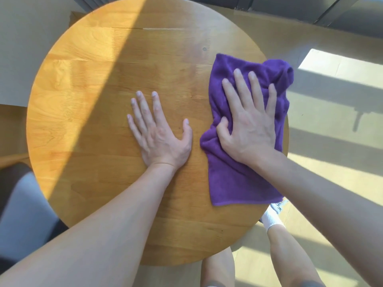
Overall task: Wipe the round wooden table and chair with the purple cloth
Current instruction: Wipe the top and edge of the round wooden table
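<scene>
We find the purple terry cloth (pixel 234 175) lying on the right side of the round wooden table (pixel 99 112), its far right corner bunched up and hanging past the rim, its near end spread flat close to the table's near-right edge. We judge it to be light, soft and limp: it creases under the palm and holds no shape of its own, so it will follow whatever pushes it. Its nap looks thick and slightly fuzzy, which should grip the wood enough not to slip out from under a flat hand. We judge that the best hold is pressure from above over the middle, with the thumb tucking a fold to keep it from trailing; the loose overhanging corner may drag or flop off the edge

The right hand (pixel 248 123) lies palm down on the cloth, fingers spread and straight, pressing it to the table, while the thumb curls into a fold at the cloth's left edge. The left hand (pixel 159 133) lies flat on bare wood just beside the cloth, fingers straight, holding nothing; we judge it to be bracing

The cloth is a deep, even violet with a stitched hem visible along its near edge. We see no stains on it. The tabletop is honey-coloured jointed planks, part sunlit, part shaded

The chair we cannot identify with confidence
</scene>
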